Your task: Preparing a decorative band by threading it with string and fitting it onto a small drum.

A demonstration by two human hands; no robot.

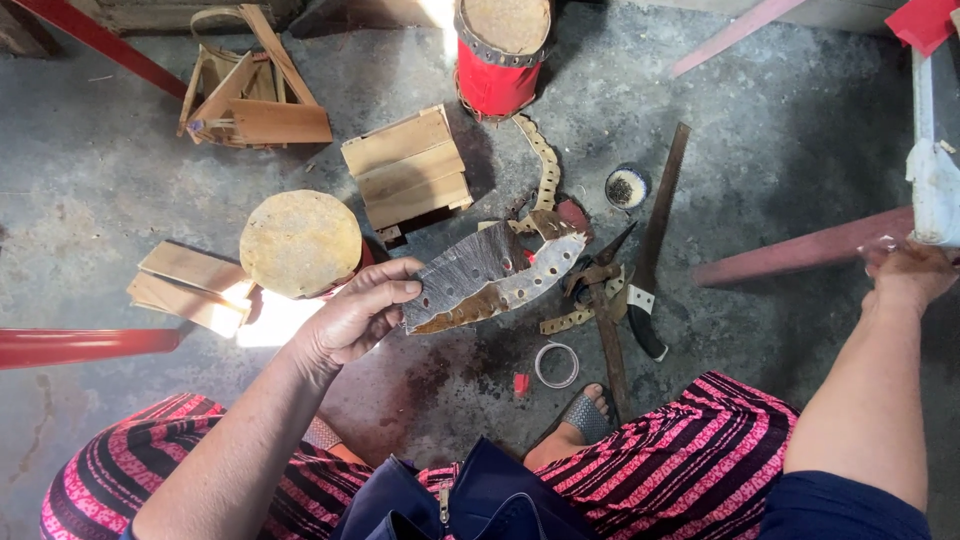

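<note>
Head view, centre of frame: left hand [362, 315] pinches a strip of grey hide [490, 280], thumb on top, fingers curled under its left end. The strip juts right toward frame centre, held off the floor, roughly level w/ a slight upward tilt. Its lower edge carries a pale band punched w/ a row of holes.

To do this well, imo: keep the pinch near the end but firm, so the piece doesn't droop or twist; keep the punched edge turned toward the eye so the holes stay readable; hold it clear of the clutter underneath.

Right hand [905, 275], right edge of frame: arm stretched out, wrist bent, fingers up against a white object [935, 190] at the frame's border. Can't tell if it's closed on it or only touching; fingertips partly hidden.

Left arm comes up from lower left, elbow bent, wrist cocked back.

On the concrete floor [780, 120]: round hide-topped drum [300, 243] left of the hand, red drum [503, 50] top centre, small wooden crate [408, 170] btw them, punched strap [545, 160], dark-handled knife [640, 315] and roll of tape [557, 365] below the strip.
</note>
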